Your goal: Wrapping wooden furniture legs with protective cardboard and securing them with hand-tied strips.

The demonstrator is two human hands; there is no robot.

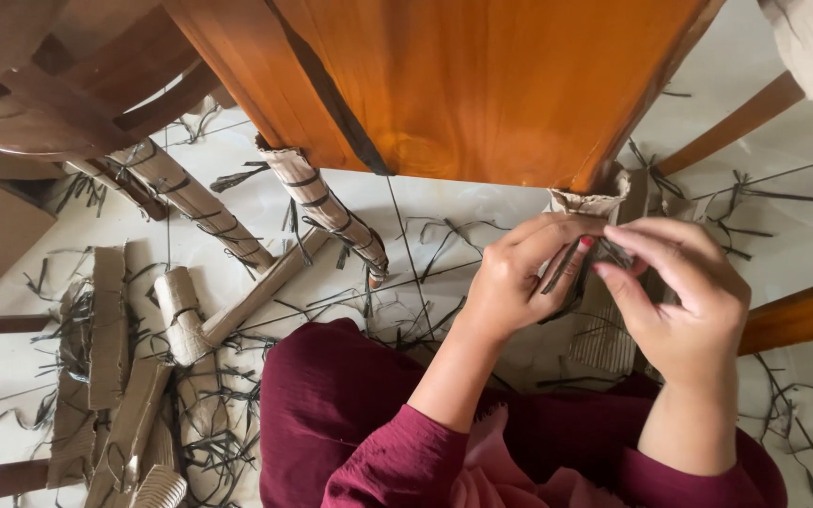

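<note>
Fingers of left hand [519, 282] and right hand [679, 292] pinch a thin dark plastic strap [568, 263] against the corrugated brown cardboard wrap [587, 202] on an orange-brown wooden furniture leg [482, 85]; stripped cardboard pieces [110, 329] and cut straps litter the white tiled floor [463, 202]

Cardboard strips [105, 329] lie left of both hands [604, 292], under the table [482, 85].
</note>
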